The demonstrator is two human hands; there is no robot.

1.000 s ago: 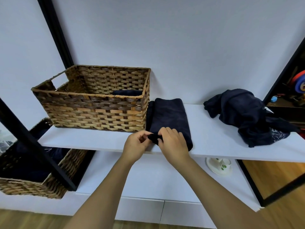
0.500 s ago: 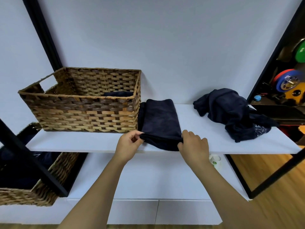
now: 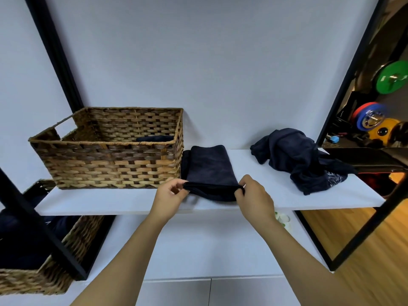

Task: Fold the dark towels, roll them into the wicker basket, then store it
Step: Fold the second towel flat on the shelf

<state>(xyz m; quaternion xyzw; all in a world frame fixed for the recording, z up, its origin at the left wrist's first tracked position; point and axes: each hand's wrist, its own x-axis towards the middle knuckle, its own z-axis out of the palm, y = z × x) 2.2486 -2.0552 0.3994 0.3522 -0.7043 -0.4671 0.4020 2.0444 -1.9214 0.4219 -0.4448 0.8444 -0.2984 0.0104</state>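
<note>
Plainly the step in hand is the start of the roll: the left hand [image 3: 170, 194] pinches the near left corner of the folded towel [image 3: 209, 171] and the right hand [image 3: 254, 195] pinches the near right corner, both with fingers curled onto the cloth, so that the near edge is lifted into a small thick lip; to do it well, I judge, both corners should turn over together and travel at the same pace away from the body, the first turn kept tight and the edges kept square, since a loose or skewed start would give a cone that slumps in the basket; a light downward press as the roll advances should hold the layers from sliding. The towel is dark navy, soft and plush, folded into a long narrow strip that lies lengthwise on the white shelf [image 3: 110, 202], its far end toward the wall and its left side just beside the wicker basket [image 3: 106, 160]; whether they touch I cannot tell; the basket stands on the same shelf and the top of one dark towel shows above its near rim; a heap of unfolded dark towels [image 3: 298, 157] lies well apart to the right, so folding is not yet done.
</note>
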